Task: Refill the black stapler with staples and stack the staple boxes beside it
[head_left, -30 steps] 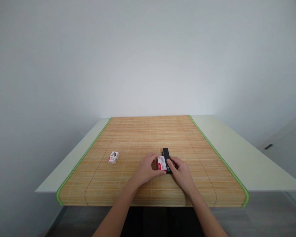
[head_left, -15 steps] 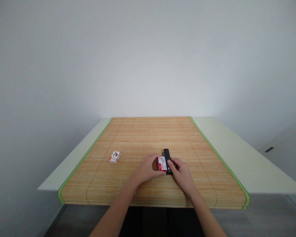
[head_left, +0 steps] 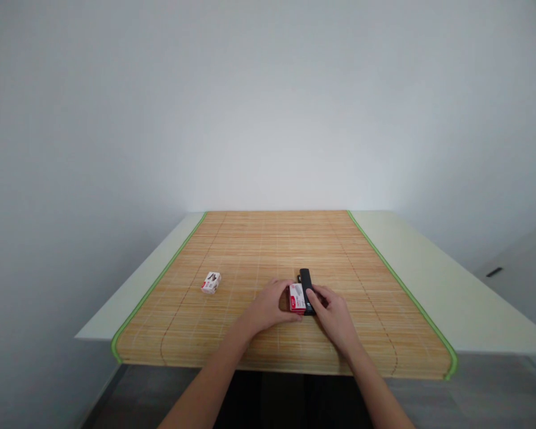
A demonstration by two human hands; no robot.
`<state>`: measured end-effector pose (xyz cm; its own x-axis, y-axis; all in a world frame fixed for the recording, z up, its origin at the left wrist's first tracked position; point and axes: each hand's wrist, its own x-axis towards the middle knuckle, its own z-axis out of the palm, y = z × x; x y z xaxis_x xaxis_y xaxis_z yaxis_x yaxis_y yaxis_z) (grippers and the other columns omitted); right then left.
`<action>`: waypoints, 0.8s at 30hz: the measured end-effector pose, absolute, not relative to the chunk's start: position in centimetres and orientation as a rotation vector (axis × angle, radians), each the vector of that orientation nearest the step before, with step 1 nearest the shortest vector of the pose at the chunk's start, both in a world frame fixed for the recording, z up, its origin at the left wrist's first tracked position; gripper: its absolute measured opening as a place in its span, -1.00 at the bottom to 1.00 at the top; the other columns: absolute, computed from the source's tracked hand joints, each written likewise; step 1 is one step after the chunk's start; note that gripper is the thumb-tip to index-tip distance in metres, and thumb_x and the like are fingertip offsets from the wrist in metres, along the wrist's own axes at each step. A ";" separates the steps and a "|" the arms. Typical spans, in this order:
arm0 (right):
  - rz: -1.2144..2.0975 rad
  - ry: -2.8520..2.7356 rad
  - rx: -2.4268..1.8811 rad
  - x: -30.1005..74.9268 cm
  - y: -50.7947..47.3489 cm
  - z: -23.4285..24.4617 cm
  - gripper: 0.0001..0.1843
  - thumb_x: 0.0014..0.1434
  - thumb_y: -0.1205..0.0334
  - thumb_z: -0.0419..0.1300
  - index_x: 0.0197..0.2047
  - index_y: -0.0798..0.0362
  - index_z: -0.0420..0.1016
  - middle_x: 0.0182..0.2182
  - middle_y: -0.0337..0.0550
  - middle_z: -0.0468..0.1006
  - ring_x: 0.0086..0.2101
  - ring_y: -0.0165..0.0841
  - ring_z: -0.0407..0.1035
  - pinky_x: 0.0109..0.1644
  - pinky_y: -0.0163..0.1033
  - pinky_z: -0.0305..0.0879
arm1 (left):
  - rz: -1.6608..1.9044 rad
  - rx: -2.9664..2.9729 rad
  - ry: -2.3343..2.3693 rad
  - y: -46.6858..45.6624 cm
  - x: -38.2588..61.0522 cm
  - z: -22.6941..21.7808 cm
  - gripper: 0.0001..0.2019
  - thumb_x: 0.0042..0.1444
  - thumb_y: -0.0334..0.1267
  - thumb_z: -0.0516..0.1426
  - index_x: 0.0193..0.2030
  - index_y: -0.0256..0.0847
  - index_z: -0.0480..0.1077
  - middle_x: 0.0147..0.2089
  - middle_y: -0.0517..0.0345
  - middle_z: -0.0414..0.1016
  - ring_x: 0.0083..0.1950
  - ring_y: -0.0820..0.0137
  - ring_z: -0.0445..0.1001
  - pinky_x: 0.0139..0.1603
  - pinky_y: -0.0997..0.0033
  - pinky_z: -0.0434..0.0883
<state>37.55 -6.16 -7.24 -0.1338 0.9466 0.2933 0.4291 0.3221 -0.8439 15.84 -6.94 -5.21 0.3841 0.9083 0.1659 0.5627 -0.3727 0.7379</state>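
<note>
A red-and-white staple box (head_left: 297, 296) lies close against the left side of a black stapler (head_left: 305, 279), a little right of the mat's middle. My left hand (head_left: 268, 307) curves round the box, fingers at its far end and thumb at its near end, with a gap between palm and box. From the other side my right hand (head_left: 335, 316) grips the stapler, thumb on top and fingers partly hidden along its right side. Farther left, a second small white box (head_left: 211, 282) with a dark picture and red marks rests apart from both hands.
A bamboo mat (head_left: 268, 238) with green edging covers the middle of a white table (head_left: 411, 256) and hangs over its front edge. Behind stands a plain pale wall (head_left: 268, 107). A dark handle (head_left: 494, 271) shows at the far right.
The whole view has shifted slightly, so everything appears a little farther right. Both hands keep their hold on the staple box and stapler, with barely any movement.
</note>
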 end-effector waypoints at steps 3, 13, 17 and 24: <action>0.753 -1.720 -1.247 37.6 -6.1 -7.4 -0.52 0.38 -0.15 0.10 -0.05 0.04 0.66 -0.31 -0.05 0.63 -0.34 -0.20 0.46 -0.22 -0.15 0.36 | 0.706 2.144 1.333 -7.5 13.3 -3.8 0.23 -0.22 0.16 0.47 0.54 -0.04 -0.03 0.50 -0.10 0.15 0.46 -0.01 0.17 0.43 0.00 0.16; 0.767 -1.716 -1.255 37.6 -6.1 -7.5 -0.53 0.39 -0.14 0.09 -0.06 0.05 0.64 -0.30 -0.05 0.62 -0.34 -0.20 0.45 -0.23 -0.14 0.35 | 0.542 1.866 1.832 -8.1 -6.7 -1.8 -0.24 0.02 -0.02 0.26 0.37 -0.17 0.29 0.33 -0.05 0.38 0.24 0.05 0.39 0.28 0.11 0.31; 0.767 -1.720 -1.253 37.6 -5.9 -7.7 -0.52 0.39 -0.16 0.09 -0.08 0.05 0.64 -0.31 -0.05 0.61 -0.34 -0.20 0.45 -0.24 -0.15 0.33 | 0.535 1.794 1.807 -7.6 -6.0 -2.2 -0.34 0.02 -0.01 0.24 0.28 -0.17 0.40 -0.01 0.05 0.60 -0.06 0.17 0.53 0.04 0.23 0.43; 0.758 -1.722 -1.274 37.6 -5.9 -7.6 -0.50 0.37 -0.18 0.10 -0.05 0.05 0.65 -0.32 -0.06 0.62 -0.34 -0.21 0.45 -0.23 -0.16 0.34 | 0.727 1.946 1.604 -4.6 3.7 -3.3 -0.43 0.03 -0.03 0.31 0.19 -0.14 0.50 0.01 0.04 0.62 -0.07 0.17 0.57 -0.03 0.27 0.47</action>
<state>37.64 -5.94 -7.62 -0.1279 0.9540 0.2713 0.4438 0.2997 -0.8445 3.65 -4.59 -3.34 0.1584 0.9840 0.0816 0.7098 -0.1710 0.6833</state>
